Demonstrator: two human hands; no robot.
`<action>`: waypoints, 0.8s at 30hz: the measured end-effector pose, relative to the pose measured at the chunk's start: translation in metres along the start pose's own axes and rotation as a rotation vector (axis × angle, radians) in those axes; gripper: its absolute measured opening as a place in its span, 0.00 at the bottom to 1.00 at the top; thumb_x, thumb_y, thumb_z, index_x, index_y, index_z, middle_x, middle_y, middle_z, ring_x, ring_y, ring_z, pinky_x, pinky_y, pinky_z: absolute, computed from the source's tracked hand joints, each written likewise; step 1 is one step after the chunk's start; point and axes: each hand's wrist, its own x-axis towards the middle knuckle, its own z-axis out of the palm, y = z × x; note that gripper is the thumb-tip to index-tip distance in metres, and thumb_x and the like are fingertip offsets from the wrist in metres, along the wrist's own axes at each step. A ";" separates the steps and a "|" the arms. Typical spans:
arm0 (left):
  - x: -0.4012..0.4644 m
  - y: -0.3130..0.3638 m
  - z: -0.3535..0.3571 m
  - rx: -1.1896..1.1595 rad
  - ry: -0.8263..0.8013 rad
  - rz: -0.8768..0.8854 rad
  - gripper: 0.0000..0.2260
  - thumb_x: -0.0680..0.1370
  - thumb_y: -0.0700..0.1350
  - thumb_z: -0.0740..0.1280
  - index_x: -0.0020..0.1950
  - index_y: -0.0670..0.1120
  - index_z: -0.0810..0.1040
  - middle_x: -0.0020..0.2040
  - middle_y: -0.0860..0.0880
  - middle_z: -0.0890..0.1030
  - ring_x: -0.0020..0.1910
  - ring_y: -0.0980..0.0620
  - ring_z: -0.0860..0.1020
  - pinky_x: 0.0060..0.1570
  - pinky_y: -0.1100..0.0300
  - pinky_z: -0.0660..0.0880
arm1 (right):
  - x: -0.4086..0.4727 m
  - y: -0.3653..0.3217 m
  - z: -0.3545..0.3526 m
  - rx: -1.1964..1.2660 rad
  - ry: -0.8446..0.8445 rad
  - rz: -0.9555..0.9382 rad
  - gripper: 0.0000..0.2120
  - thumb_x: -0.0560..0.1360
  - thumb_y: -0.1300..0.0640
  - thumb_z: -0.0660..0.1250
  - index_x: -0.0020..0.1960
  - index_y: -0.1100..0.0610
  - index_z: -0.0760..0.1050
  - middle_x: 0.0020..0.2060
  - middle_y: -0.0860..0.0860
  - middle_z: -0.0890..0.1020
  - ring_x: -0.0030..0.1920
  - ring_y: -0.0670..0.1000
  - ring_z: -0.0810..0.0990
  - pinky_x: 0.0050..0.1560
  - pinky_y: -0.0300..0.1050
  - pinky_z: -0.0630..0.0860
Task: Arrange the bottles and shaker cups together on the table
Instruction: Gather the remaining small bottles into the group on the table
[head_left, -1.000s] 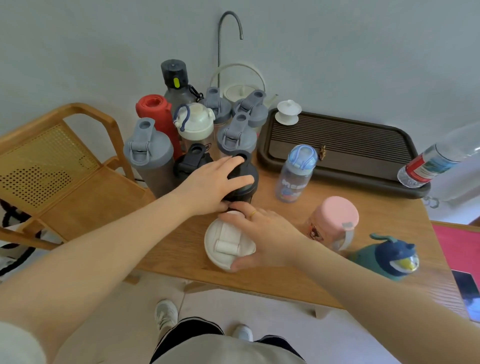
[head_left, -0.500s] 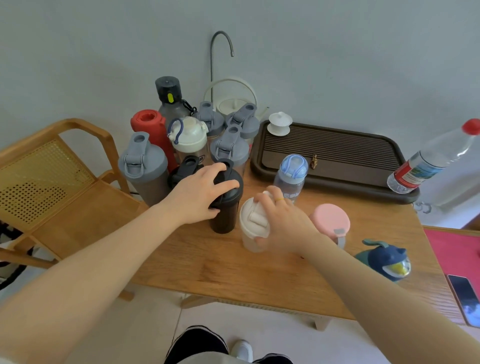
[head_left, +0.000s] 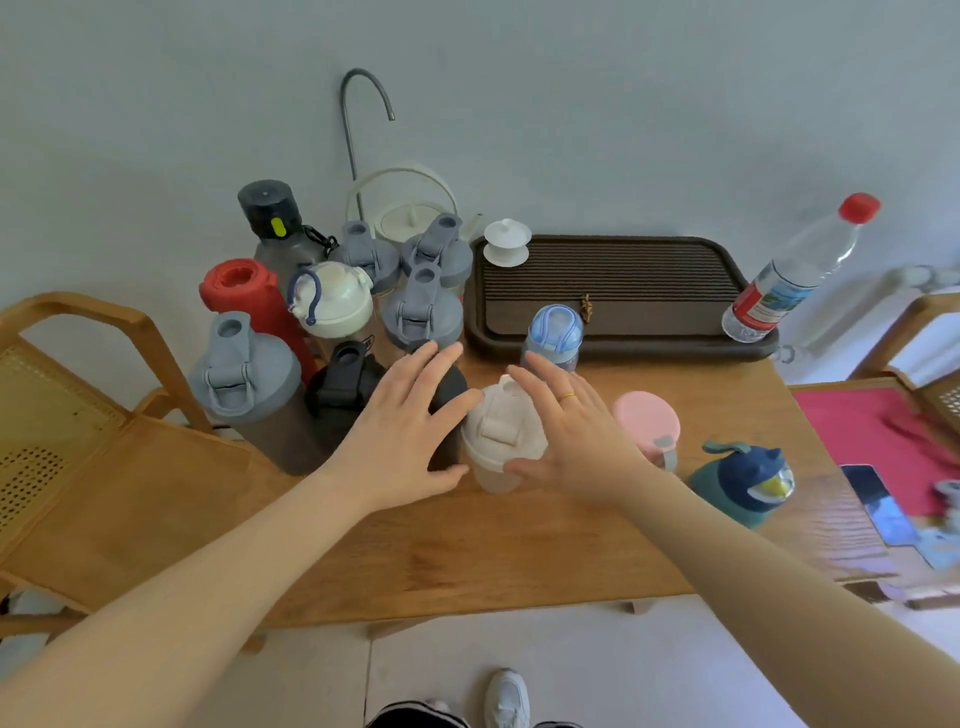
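Observation:
A white shaker cup (head_left: 500, 439) stands upright on the wooden table (head_left: 519, 540), right beside a black shaker cup (head_left: 450, 410). My left hand (head_left: 410, 431) hovers over the black cup with fingers spread. My right hand (head_left: 566, 431) is open just right of the white cup, fingers apart, holding nothing. Behind them stands a cluster: several grey-lidded shakers (head_left: 244, 379), a red bottle (head_left: 244, 291), a cream-lidded bottle (head_left: 332, 301) and a dark bottle (head_left: 272, 218). A blue-lidded bottle (head_left: 553, 332), a pink cup (head_left: 647, 423) and a navy-green bottle (head_left: 743, 480) stand apart on the right.
A dark tea tray (head_left: 623, 291) lies at the back right with a white lidded cup (head_left: 507, 241) on it and a clear water bottle (head_left: 795, 270) leaning on its corner. A wooden chair (head_left: 78, 415) stands left. A phone (head_left: 878, 504) lies on red cloth at the right.
The white shaker cup was set upright beside the black cup, and both hands have let go and opened. The view has tilted upward.

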 end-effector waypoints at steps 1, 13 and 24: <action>0.003 0.003 -0.001 -0.028 0.016 0.042 0.28 0.67 0.55 0.69 0.64 0.49 0.68 0.71 0.42 0.57 0.71 0.40 0.55 0.66 0.43 0.56 | -0.006 0.005 -0.004 -0.019 0.046 0.042 0.39 0.71 0.44 0.68 0.74 0.52 0.52 0.76 0.53 0.54 0.76 0.55 0.52 0.73 0.47 0.44; 0.137 0.019 -0.017 -0.306 -0.224 0.001 0.25 0.75 0.48 0.63 0.71 0.49 0.61 0.70 0.45 0.63 0.60 0.42 0.71 0.55 0.47 0.73 | -0.029 0.055 -0.010 0.052 -0.085 0.631 0.40 0.67 0.44 0.70 0.71 0.49 0.51 0.66 0.53 0.65 0.56 0.62 0.76 0.50 0.56 0.76; 0.208 0.018 0.031 -0.036 -0.607 -0.023 0.26 0.73 0.51 0.65 0.70 0.54 0.61 0.65 0.43 0.65 0.52 0.40 0.75 0.46 0.50 0.74 | 0.033 0.119 -0.066 0.067 -0.121 0.478 0.38 0.65 0.44 0.70 0.68 0.49 0.56 0.62 0.52 0.69 0.55 0.59 0.76 0.51 0.55 0.77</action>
